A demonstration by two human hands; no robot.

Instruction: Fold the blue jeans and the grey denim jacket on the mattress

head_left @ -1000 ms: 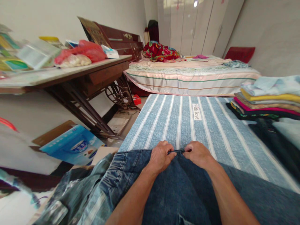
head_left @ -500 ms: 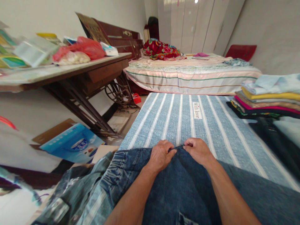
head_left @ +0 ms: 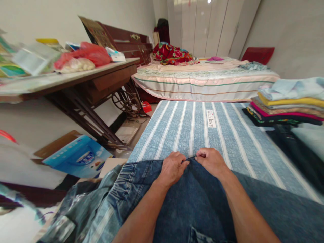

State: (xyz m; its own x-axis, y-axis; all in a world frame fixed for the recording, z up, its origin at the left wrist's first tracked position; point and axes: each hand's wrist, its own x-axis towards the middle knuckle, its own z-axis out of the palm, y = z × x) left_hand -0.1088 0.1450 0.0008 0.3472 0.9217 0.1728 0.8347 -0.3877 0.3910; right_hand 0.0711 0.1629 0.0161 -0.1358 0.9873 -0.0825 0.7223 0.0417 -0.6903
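Observation:
A pair of dark blue jeans (head_left: 192, 206) lies spread over the near end of a blue and white striped mattress (head_left: 199, 128). My left hand (head_left: 172, 168) and my right hand (head_left: 211, 162) sit side by side at the far edge of the denim. Both are closed, pinching that edge between fingers and thumb. The elastic waistband (head_left: 124, 184) of the jeans bunches at the left, hanging over the mattress side.
A stack of folded clothes (head_left: 286, 104) rests at the right on the mattress, with dark garments (head_left: 296, 148) beside it. A wooden sewing table (head_left: 83, 81) piled with bags stands at the left, a blue box (head_left: 76, 157) on the floor. A made bed (head_left: 202, 81) lies beyond.
Both hands stay pinched on the denim edge and have shifted slightly away from me. The view has tilted a little.

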